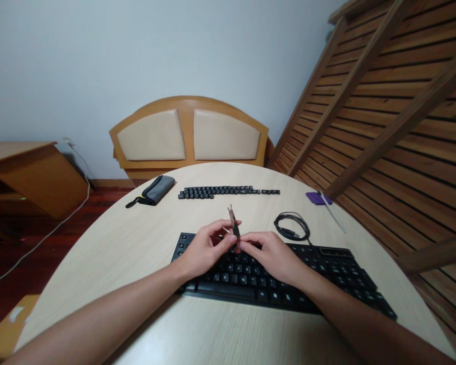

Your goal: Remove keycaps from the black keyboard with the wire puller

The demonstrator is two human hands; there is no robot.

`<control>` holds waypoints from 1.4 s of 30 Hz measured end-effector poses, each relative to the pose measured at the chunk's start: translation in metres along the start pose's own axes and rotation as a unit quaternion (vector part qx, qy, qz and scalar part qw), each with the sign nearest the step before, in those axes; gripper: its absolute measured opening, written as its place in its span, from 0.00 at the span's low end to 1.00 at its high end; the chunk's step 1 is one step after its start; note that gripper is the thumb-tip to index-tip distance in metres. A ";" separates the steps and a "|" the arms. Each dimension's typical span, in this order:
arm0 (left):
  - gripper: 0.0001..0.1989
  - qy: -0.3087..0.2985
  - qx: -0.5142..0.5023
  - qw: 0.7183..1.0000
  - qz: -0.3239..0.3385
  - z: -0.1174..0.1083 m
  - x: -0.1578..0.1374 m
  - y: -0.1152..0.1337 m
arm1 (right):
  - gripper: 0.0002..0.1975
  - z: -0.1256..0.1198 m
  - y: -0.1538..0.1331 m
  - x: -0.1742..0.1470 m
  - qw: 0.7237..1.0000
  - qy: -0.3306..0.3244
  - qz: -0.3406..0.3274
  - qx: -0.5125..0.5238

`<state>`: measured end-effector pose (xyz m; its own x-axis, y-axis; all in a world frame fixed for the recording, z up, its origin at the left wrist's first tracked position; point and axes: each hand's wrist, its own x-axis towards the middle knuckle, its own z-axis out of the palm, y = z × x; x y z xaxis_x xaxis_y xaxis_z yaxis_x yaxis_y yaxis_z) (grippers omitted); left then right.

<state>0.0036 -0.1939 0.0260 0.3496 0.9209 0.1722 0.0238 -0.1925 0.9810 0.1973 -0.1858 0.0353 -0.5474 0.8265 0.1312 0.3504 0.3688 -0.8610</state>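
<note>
Above the black keyboard (pixel 247 294), my left hand (pixel 207 248) is closed in a pinch on a slim, dark brownish tool with a small forked tip (pixel 233 221). The tool stands nearly upright, its fork pointing up and away from me. My right hand (pixel 271 253) is closed too, thumb and fingertips pinching the tool's lower end. Both hands meet over the keyboard's upper middle and hide part of its keys. Bare key positions may lie under my fingers, but I cannot tell. Rows of loose black keycaps (pixel 228 191) lie on the table beyond.
A coiled black cable (pixel 292 226) lies behind the keyboard. At the right is a purple cloth (pixel 314 198) with a thin pale stick (pixel 332 212). A grey zip pouch (pixel 157 190) rests at the back left of the round table (pixel 129 253). A wooden headboard (pixel 189 132) stands behind.
</note>
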 end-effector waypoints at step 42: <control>0.07 -0.028 0.175 0.984 0.027 -0.003 -0.009 0.002 | 0.07 -0.001 -0.001 -0.010 0.969 -0.014 -0.080 -0.232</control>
<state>-0.0026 -0.2020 0.0270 0.4102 0.8880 0.2080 0.3213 -0.3541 0.8783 0.2032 -0.1935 0.0350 -0.6407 0.7338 0.2260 0.5606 0.6481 -0.5154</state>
